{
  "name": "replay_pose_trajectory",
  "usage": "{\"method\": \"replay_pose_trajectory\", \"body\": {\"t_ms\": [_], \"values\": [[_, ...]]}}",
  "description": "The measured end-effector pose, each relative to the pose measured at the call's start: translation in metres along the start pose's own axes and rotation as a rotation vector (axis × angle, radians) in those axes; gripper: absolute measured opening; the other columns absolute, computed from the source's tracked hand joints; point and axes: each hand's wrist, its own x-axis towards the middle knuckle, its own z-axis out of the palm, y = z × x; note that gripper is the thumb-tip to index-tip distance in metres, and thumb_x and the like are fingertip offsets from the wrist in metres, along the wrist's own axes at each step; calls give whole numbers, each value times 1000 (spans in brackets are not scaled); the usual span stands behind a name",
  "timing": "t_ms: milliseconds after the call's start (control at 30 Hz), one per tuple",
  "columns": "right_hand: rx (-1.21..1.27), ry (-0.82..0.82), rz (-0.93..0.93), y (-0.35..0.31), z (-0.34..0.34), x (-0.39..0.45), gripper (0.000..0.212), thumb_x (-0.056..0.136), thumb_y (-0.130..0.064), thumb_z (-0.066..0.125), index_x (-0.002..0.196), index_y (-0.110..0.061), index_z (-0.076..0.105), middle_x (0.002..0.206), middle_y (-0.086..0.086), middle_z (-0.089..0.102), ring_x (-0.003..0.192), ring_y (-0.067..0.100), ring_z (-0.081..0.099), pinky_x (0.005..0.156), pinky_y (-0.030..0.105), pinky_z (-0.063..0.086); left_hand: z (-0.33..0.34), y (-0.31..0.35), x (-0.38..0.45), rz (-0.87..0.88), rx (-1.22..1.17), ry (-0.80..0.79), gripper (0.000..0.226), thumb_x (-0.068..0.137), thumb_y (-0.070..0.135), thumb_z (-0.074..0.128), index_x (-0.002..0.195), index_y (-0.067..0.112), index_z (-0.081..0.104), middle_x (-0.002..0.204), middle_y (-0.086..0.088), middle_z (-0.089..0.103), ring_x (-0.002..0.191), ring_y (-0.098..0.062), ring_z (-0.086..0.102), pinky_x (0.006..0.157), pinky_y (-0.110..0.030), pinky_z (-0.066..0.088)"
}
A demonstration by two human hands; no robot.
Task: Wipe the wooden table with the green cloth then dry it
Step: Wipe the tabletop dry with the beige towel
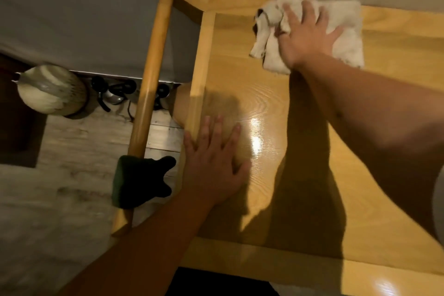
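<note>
The glossy wooden table (264, 94) fills the right half of the view. My right hand (307, 36) presses flat, fingers spread, on a crumpled white towel (348, 41) at the table's far edge by the wall. My left hand (213, 163) lies flat with fingers apart on the table's left side, holding nothing. The dark green cloth (139, 180) hangs over a wooden rail (151, 74) just left of the table, a little left of my left hand.
A grey wall (84, 7) runs behind the table. On the pale wood floor (84, 142) to the left stand a round cream lamp or vase (50, 89) and some black cables and plugs (115, 91).
</note>
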Motion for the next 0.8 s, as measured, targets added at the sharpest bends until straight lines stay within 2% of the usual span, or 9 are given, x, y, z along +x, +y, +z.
{"method": "replay_pose_trajectory", "body": {"t_ms": [167, 333, 567, 733, 800], "values": [[-20, 27, 9, 1, -9, 22, 64, 89, -53, 20, 152, -46, 12, 163, 6, 14, 149, 40, 6, 108, 75, 2, -3, 2, 0, 7, 17, -7, 84, 88, 71, 36, 159, 30, 19, 168, -14, 9, 154, -37, 5, 114, -72, 12], [-25, -26, -2, 0, -7, -10, 61, 94, -48, 21, 153, -48, 5, 167, -1, 0, 151, 34, -5, 109, 76, -2, -7, 3, -3, 0, 0, -16, 84, 88, 72, 35, 159, 31, 19, 168, -13, 8, 154, -35, 5, 115, -70, 11], [-45, -58, -43, 3, 17, -139, 67, 93, -48, 29, 153, -49, -1, 167, -1, -5, 151, 34, -8, 109, 75, -2, -5, 3, -2, 16, 17, -66, 79, 89, 71, 26, 158, 34, 10, 169, -10, 3, 154, -35, 3, 114, -69, 8], [-36, -86, -60, 7, 37, -259, 73, 88, -52, 34, 152, -47, -2, 167, 1, -3, 150, 36, -6, 108, 74, 3, -7, 8, -5, -13, 101, -25, 66, 93, 52, 32, 156, 31, 23, 169, -11, 9, 154, -34, 11, 114, -69, 15], [-32, -95, -69, 8, 44, -308, 77, 85, -53, 35, 153, -46, 0, 167, 1, 0, 150, 36, -4, 107, 74, 5, -5, 7, -3, -41, 103, -56, 67, 95, 45, 33, 157, 35, 13, 170, -6, 1, 155, -30, 3, 117, -67, 11]]}}
